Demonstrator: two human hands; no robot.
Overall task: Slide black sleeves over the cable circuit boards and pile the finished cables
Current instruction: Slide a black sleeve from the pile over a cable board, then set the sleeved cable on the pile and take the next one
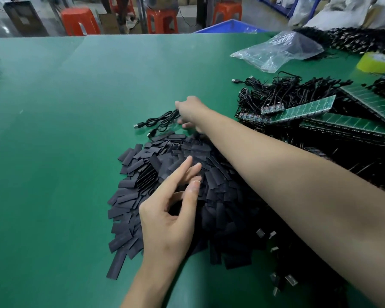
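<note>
Tangling looks the likeliest trouble: the right hand (190, 111) reaches across the heap of black sleeves (131, 196) to a small coil of black USB cables (160, 122) lying on the green table (53, 130) just beyond the heap. A loose loop could catch on the fingers and drag back, or the forearm, low over the heap, could sweep sleeves off it. Blur hides that hand's fingers, so I cannot tell whether they grip the cables or merely touch them. The left hand (171, 218) hovers above the sleeves, fingers relaxed and slightly spread, holding nothing. The sleeves are short, flat, matte strips, loosely heaped. The cables are thin and coiled, USB plugs pointing left, their board ends hidden by the hand.
</note>
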